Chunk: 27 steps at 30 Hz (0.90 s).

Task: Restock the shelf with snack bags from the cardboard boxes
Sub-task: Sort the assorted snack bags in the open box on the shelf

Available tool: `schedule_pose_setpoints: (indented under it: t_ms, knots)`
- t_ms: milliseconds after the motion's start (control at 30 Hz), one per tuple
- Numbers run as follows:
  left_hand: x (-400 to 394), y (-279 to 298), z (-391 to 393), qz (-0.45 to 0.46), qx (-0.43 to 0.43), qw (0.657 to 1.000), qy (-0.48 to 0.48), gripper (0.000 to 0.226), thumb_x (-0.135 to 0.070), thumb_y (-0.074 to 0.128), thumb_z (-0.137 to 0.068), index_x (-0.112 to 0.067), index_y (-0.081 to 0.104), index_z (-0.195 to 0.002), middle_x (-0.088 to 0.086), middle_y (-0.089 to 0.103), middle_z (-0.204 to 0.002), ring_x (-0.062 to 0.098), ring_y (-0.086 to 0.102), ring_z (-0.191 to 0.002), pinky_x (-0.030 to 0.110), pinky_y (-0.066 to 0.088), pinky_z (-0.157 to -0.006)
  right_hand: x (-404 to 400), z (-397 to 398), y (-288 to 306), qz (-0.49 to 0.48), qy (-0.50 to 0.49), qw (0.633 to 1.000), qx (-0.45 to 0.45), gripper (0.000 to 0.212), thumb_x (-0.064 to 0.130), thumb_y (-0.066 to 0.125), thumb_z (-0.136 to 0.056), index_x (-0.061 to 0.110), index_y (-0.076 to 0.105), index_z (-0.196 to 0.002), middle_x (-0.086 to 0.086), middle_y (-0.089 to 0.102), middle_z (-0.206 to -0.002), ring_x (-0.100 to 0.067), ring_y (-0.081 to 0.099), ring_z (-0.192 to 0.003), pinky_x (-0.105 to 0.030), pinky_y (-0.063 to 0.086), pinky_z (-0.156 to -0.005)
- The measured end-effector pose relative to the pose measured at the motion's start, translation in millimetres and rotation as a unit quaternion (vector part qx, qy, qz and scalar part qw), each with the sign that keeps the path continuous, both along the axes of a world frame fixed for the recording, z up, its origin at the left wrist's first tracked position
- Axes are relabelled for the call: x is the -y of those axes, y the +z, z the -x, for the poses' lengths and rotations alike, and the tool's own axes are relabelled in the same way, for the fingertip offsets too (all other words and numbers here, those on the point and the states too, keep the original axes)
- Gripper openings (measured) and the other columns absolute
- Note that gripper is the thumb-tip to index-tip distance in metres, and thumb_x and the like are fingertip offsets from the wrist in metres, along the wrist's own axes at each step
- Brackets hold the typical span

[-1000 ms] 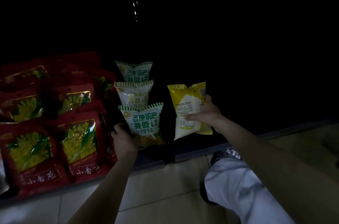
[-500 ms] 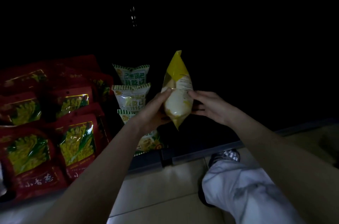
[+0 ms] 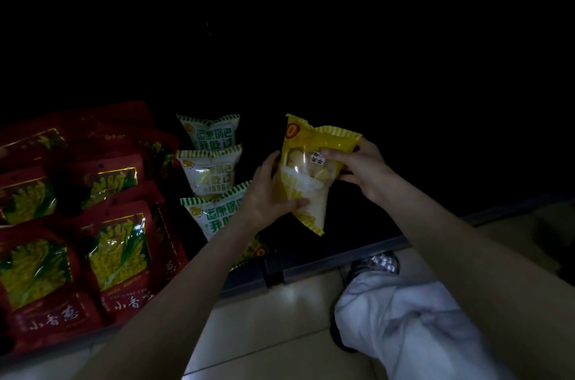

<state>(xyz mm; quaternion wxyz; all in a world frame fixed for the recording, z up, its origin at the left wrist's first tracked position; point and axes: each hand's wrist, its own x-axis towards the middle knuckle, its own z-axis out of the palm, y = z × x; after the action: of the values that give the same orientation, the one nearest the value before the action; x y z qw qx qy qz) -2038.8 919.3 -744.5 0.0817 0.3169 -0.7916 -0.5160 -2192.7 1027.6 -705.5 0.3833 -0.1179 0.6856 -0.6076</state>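
A yellow snack bag with a clear window is held upright over the dark bottom shelf. My left hand grips its lower left side with the thumb across the front. My right hand pinches its upper right edge. Just left of it, three green-and-white snack bags stand in a row running back into the shelf. The front one is partly hidden by my left wrist.
Several red snack bags with yellow pictures fill the shelf's left part. The shelf to the right and behind is dark. A tiled floor lies below the shelf edge, with my knee in light trousers and a shoe.
The yellow bag has been turned from edge-on to front-facing. My left hand came off the green bag and took hold of the yellow one, which both hands now hold.
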Motion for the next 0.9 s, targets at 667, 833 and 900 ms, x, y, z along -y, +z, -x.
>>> schedule_pose_setpoints:
  t_ms: [667,833,900]
  knots:
    - [25.6,1.7,29.9,-0.185,-0.064,0.966,0.167,0.072,-0.014,0.071,-0.081,-0.016,0.031,-0.140,0.006,0.054,-0.128,0.020,0.058,-0.104,0.027,0.052,-0.071,-3.0,12.3,-9.1,-0.134,-0.030,0.990,-0.007,0.078,0.021,0.074,-0.079,0.020,0.029,-0.142,-0.010,0.043,-0.139,-0.025,0.050,-0.119,-0.036,0.049,-0.095]
    - [72.4,7.6,53.5,0.191,0.131,0.969,-0.079,0.087,-0.017,0.078,-0.074,-0.016,0.028,-0.144,0.013,0.049,-0.135,0.031,0.050,-0.120,0.036,0.044,-0.086,19.9,8.8,-18.3,-0.143,0.165,0.968,-0.122,0.081,0.010,0.064,-0.086,0.033,0.017,-0.147,-0.004,0.026,-0.151,-0.021,0.032,-0.134,-0.030,0.035,-0.105]
    - [81.2,8.7,66.5,0.270,0.194,0.935,-0.125,0.087,-0.020,0.076,-0.076,-0.022,0.025,-0.146,0.014,0.044,-0.139,0.032,0.046,-0.124,0.041,0.044,-0.092,33.3,5.1,-23.7,-0.120,0.186,0.972,-0.081,0.081,0.005,0.060,-0.087,0.030,0.014,-0.149,-0.003,0.026,-0.151,-0.019,0.034,-0.133,-0.033,0.039,-0.105]
